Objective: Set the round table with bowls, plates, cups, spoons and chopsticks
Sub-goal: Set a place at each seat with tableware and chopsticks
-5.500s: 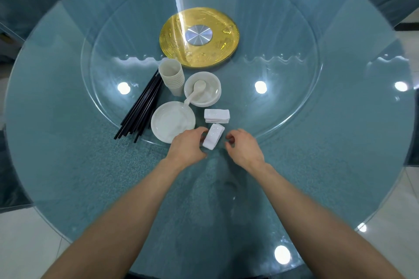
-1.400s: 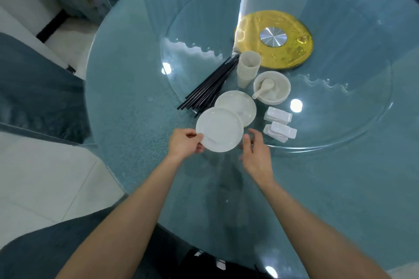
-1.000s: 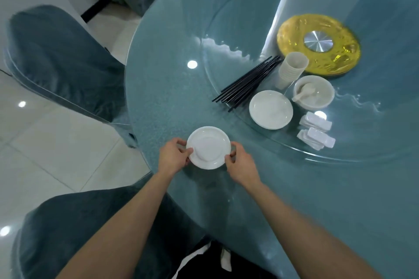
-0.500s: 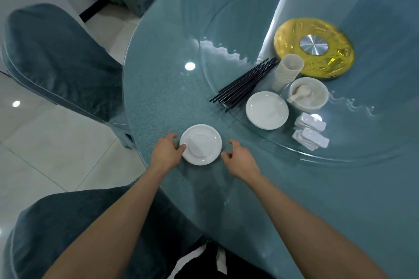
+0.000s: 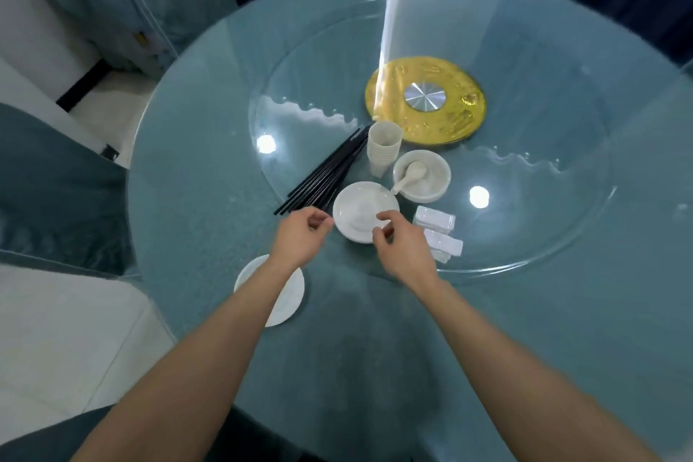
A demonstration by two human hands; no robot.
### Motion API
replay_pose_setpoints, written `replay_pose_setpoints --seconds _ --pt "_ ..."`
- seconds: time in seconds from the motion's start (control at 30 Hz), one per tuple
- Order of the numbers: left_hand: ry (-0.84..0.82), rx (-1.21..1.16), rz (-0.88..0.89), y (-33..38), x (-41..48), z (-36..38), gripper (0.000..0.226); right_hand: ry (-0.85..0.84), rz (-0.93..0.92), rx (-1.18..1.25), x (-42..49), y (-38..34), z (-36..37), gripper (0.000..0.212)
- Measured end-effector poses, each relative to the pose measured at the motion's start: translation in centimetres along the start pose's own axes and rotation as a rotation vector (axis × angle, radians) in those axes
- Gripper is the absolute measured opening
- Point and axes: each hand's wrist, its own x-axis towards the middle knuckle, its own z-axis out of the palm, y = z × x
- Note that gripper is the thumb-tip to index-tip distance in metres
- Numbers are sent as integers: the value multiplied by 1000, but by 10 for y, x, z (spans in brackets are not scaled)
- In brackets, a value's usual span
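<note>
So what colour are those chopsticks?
Black: the chopsticks lie bundled beside the cups, clearest in the head view.

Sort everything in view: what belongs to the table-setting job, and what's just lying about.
Job things: plate stack, plate already set, cup stack, bowls, spoon, black chopsticks.

Lying about: gold hub, white rectangular blocks, covered chair.

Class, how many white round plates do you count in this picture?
2: one white round plate at the near edge of the round blue table, one on the glass turntable. The second may hide more stacked beneath.
</note>
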Motion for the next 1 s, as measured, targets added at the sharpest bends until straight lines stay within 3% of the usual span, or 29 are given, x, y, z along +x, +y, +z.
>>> replay_pose_setpoints --seconds 0.27,0.53,0.77,1.0 --pt "-127 -287 -121 70 39 51 28 99 54 55 35 28 -54 27" --pt "-172 -380 -220 91 73 82 44 130 88 88 54 42 -66 25" --pt "-206 -465 -209 98 85 92 18 120 117 86 59 46 -62 26" --pt "-212 -471 -102 91 75 70 15 113 111 75 59 41 -59 25"
